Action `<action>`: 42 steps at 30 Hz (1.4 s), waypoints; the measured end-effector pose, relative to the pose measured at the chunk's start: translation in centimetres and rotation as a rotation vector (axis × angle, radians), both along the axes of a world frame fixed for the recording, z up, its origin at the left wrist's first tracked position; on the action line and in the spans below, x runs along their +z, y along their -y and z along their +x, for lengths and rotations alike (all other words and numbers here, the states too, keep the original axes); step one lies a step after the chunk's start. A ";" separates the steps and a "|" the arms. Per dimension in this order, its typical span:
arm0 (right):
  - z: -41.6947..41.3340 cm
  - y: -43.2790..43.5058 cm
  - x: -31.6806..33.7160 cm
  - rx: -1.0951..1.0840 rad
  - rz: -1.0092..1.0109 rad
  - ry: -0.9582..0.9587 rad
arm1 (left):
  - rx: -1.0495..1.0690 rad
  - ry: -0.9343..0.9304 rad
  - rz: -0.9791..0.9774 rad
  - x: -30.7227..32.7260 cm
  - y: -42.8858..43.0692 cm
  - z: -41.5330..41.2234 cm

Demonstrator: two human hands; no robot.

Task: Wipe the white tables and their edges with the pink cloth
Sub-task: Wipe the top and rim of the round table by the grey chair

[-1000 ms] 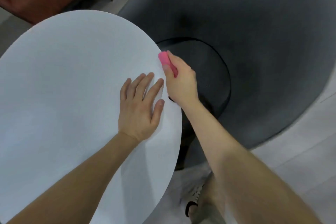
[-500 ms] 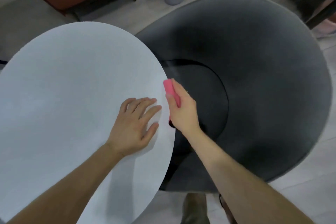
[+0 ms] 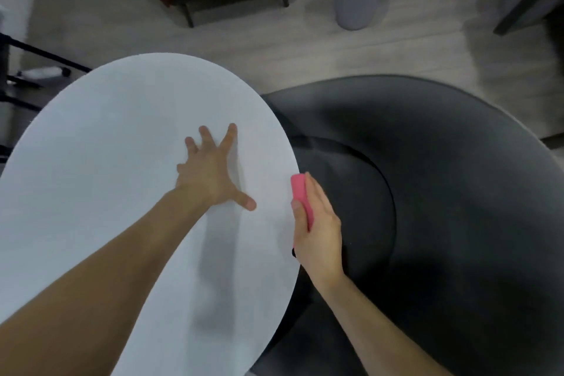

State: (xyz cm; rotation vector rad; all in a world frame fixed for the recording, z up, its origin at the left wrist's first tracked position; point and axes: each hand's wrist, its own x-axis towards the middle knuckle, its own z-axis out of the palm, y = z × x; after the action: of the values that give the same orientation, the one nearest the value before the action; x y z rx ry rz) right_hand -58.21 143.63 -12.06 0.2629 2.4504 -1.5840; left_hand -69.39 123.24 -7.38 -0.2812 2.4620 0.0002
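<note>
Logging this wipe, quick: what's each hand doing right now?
Left hand: open, fingers spread flat on the white table.
Right hand: holding the pink cloth against the table's edge.

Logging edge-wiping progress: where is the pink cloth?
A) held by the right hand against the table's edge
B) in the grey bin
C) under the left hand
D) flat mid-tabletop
A: the right hand holds the pink cloth against the rim of the white table; the left hand is spread over the tabletop, with no cloth.
</note>
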 end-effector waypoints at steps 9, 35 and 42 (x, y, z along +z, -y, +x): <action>-25.4 9.0 -0.8 0.498 0.287 -0.191 | -0.010 0.012 -0.010 -0.1 0.3 0.3; -26.5 10.1 -2.7 0.545 0.271 -0.263 | 0.035 0.086 0.021 0.7 -0.6 0.2; -14.2 2.8 -1.9 0.280 0.187 -0.076 | -0.002 0.070 -0.026 0.7 -0.8 0.1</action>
State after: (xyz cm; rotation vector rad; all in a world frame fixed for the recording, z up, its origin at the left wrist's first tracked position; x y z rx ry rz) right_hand -72.38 140.84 -13.98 -0.1118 2.5605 -1.2740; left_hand -69.29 123.99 -6.64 -0.2848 2.3944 -0.0418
